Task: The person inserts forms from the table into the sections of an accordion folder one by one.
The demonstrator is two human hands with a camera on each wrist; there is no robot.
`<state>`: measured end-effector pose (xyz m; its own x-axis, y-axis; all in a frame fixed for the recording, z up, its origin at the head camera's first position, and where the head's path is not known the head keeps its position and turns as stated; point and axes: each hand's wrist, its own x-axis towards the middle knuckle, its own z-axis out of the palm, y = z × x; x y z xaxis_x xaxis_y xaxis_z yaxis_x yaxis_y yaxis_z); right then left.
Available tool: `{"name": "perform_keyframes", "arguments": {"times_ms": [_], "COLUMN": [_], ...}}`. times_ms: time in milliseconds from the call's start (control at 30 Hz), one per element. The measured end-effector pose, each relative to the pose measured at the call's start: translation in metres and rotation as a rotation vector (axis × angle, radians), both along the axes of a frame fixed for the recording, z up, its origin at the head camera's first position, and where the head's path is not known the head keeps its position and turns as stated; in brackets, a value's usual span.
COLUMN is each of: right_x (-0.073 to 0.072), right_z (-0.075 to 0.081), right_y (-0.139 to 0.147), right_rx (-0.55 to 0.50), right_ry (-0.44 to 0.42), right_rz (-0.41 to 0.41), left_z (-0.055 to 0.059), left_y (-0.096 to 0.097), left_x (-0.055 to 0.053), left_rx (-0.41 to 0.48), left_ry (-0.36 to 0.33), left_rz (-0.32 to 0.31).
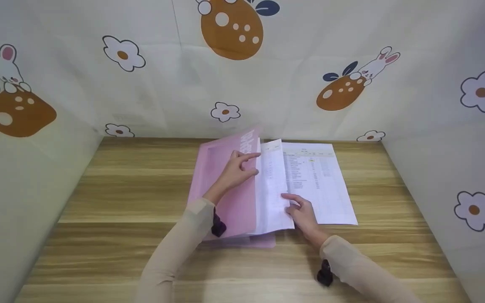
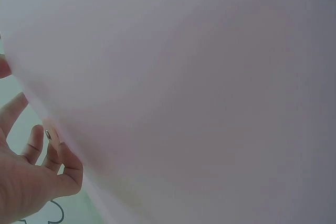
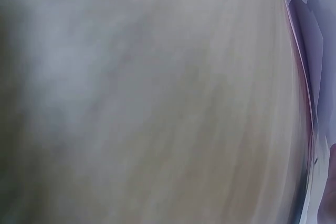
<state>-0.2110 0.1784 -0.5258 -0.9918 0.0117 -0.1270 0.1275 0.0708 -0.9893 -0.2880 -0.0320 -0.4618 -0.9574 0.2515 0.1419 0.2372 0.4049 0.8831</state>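
Observation:
A pink folder (image 1: 230, 198) with white lettering stands partly open, its cover raised at a slant. My left hand (image 1: 239, 168) grips the raised cover's free edge, thumb and index finger at the rim. In the left wrist view the pale cover fills most of the frame, with the left hand (image 2: 37, 177) curled at its edge. Beside the cover a printed white sheet (image 1: 274, 189) is lifted; my right hand (image 1: 303, 214) pinches its right edge low down. Under and right of it lies another printed sheet (image 1: 322, 185), a table of text with a small yellow mark.
The wooden table (image 1: 133, 202) carries the folder and papers near its middle. A patterned cloth (image 1: 171, 84) with rabbits and flowers hangs behind and along both sides. Dark wrist devices sit at the cuffs, and the folder's lower cover (image 1: 263, 241) shows at the front.

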Motion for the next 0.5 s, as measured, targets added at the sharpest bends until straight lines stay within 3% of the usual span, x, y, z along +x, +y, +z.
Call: {"name": "perform_keyframes", "arguments": {"times_ms": [500], "right_x": [-0.003], "right_z": [-0.006], "right_y": [-0.013], "right_rx": [0.05], "right_ry": [0.004], "right_rz": [-0.01], "left_z": [0.002], "left_y": [-0.001], "left_x": [0.001], "left_rx": [-0.014], "left_ry": [0.032], "left_rz": [-0.011]}}
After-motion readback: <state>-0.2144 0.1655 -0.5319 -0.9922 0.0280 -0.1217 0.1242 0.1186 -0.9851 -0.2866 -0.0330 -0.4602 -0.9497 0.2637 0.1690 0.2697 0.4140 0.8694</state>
